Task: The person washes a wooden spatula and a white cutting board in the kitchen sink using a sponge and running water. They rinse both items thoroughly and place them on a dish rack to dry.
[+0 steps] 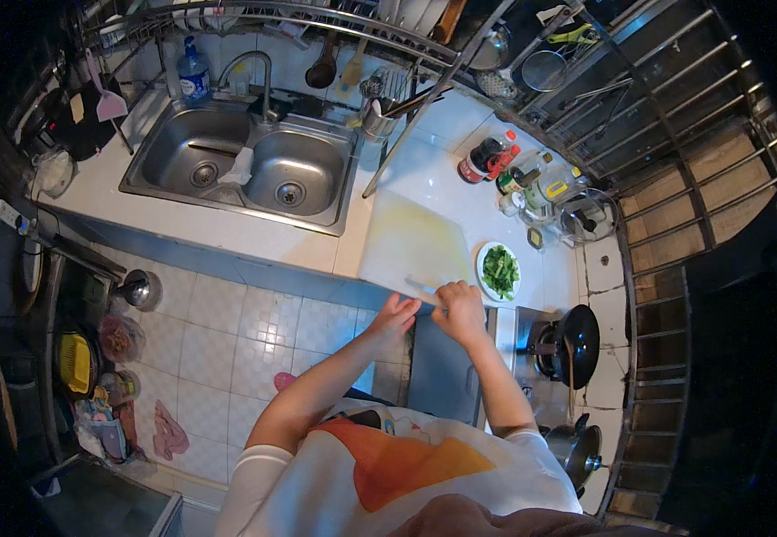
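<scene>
My right hand (461, 310) is closed around the handle of a knife (423, 290). Its blade points left over the front edge of a pale, translucent cutting board (410, 231). My left hand (395, 315) is just below the blade with thumb and fingers apart. Whether its fingertips touch the blade is too small to tell. To the right of the board, a white plate (480, 276) holds chopped leafy greens (499, 268). Yellowish stains mark the board's surface.
A double steel sink (254, 208) with a faucet (267, 87) lies left of the board. Sauce bottles (479, 161) line the back right, near a glass lid (586, 216). A wok (577, 346) and a lidded pot (573, 450) stand on the right. A metal rack (361, 30) hangs above.
</scene>
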